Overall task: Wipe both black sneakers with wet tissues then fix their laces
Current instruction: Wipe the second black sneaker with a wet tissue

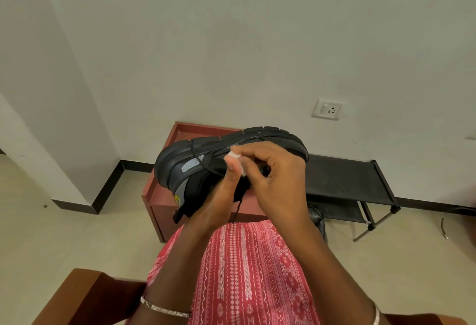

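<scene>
One black sneaker (180, 162) is held up in front of me, tipped on its side with the thick sole facing up and away. My left hand (221, 201) grips it from below, thumb up against the side. My right hand (273, 178) presses a small white wet tissue (235, 157) against the sneaker's side near the sole, fingers curled over it. A loose black lace (203, 163) lies across the sole and side, and another end hangs down under the shoe. The second sneaker is not visible.
A low reddish-brown wooden table (159, 196) stands right behind the sneaker. A black folding rack (345, 180) stands to its right against the white wall, with a dark bag (318, 219) under it. My red patterned lap fills the lower middle. A wooden armrest (85, 296) is at lower left.
</scene>
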Available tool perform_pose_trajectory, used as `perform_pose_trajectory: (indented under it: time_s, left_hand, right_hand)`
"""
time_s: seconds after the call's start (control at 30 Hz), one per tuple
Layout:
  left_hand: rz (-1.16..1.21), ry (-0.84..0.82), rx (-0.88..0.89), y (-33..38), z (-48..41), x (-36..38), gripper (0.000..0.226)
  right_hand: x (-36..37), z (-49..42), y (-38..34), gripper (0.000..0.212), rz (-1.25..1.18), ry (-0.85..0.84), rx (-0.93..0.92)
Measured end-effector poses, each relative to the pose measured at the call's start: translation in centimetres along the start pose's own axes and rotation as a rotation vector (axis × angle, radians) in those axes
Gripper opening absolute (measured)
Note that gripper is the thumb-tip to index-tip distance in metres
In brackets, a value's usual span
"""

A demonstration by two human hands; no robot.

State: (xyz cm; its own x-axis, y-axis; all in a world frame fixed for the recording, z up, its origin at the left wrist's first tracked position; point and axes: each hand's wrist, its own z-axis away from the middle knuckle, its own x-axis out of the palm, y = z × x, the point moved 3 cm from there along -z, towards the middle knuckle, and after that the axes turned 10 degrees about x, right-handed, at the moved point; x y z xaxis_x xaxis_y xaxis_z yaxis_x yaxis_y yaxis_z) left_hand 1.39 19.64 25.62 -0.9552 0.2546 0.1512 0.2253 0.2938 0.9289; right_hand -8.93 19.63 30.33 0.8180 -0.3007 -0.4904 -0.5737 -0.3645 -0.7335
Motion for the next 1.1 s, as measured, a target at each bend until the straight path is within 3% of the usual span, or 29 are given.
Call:
perform_pose_trajectory:
  time_s: [0.13,0.27,0.33,0.47,0.53,0.67,0.77,0.83,0.97,1.1]
  left_hand:
    - [0.046,0.050,0.029,0.2,-0.3,0.1,0.111]
    - [0.059,0.036,-0.024,0.2,-0.4,-0.4,0.113]
    - [0.055,0.029,-0.015,0.4,-0.4,-0.5,0.110]
    - [0.060,0.070,0.135,1.4,-0.6,0.5,0.074]
    - [0.087,0.077,0.138,1.3,-0.7,0.6,0.077]
    - [0.089,0.075,0.055,0.2,-0.6,0.0,0.103]
    - [0.052,0.090,0.042,0.0,-0.6,-0.3,0.099]
    - [0.056,0.076,0.073,0.3,-0.6,0.2,0.103]
    - [0.108,0.073,0.125,0.9,-0.6,1.2,0.085]
    - [0.046,0.076,0.080,0.8,-0.4,0.7,0.098]
  right_hand:
    - [0.2,-0.8,2.0,0.021,0.052,0.178,0.032]
    - [0.8,1.0,-0.1,0.021,-0.062,-0.014,-0.010]
    - [0.8,1.2,-0.2,0.021,-0.058,-0.023,-0.062]
    - [0.8,-0.5,2.7,0.027,0.095,0.203,-0.052]
    - [0.9,-0.8,3.4,0.027,0.113,0.270,-0.019]
    - [1.2,0.8,1.2,0.022,-0.030,0.065,-0.034]
    - [1.1,1.8,0.0,0.023,-0.026,0.029,-0.117]
    - [1.0,0.8,1.2,0.026,0.039,0.088,-0.127]
    - [0.5,-1.2,3.0,0.030,0.125,0.208,-0.049]
    - [0.7,0.6,-0.1,0.023,0.005,0.001,-0.141]
